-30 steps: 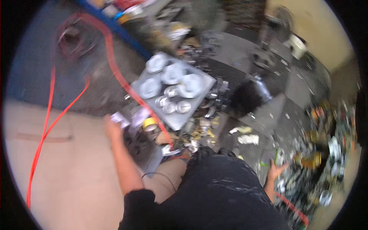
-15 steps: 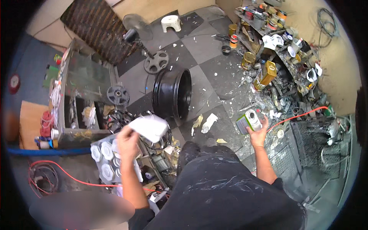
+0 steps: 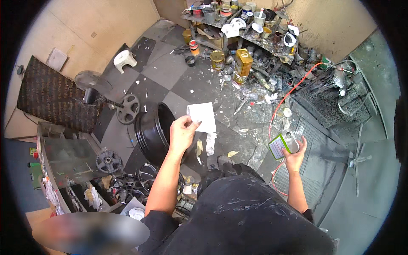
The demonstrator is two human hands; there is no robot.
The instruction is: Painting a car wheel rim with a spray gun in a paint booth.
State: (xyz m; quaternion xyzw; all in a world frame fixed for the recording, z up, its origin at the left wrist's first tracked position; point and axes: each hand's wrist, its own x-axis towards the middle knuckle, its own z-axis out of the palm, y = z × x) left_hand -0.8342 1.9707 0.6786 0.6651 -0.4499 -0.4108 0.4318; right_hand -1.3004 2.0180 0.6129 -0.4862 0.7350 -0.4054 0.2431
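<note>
My left hand [image 3: 182, 136] pinches a white folded sheet [image 3: 201, 117], paper or cloth, up in front of me. My right hand [image 3: 294, 153] grips a rectangular green and silver can [image 3: 282, 144] at the right. Behind the sheet and my left hand, a large black wheel rim [image 3: 148, 136] lies on its side on the floor, partly hidden.
A cluttered shelf [image 3: 267, 41] of cans and cups lines the back, near a yellow metal tin [image 3: 243, 66]. A red hose [image 3: 294, 88] crosses the right floor. At left are a fan [image 3: 89, 85], white stool [image 3: 124, 60], metal cabinet [image 3: 61, 157] and scattered wheel parts [image 3: 109, 160].
My view has turned toward the back shelf. My left hand has raised the white sheet from the lower left toward the middle. My right hand still holds the can.
</note>
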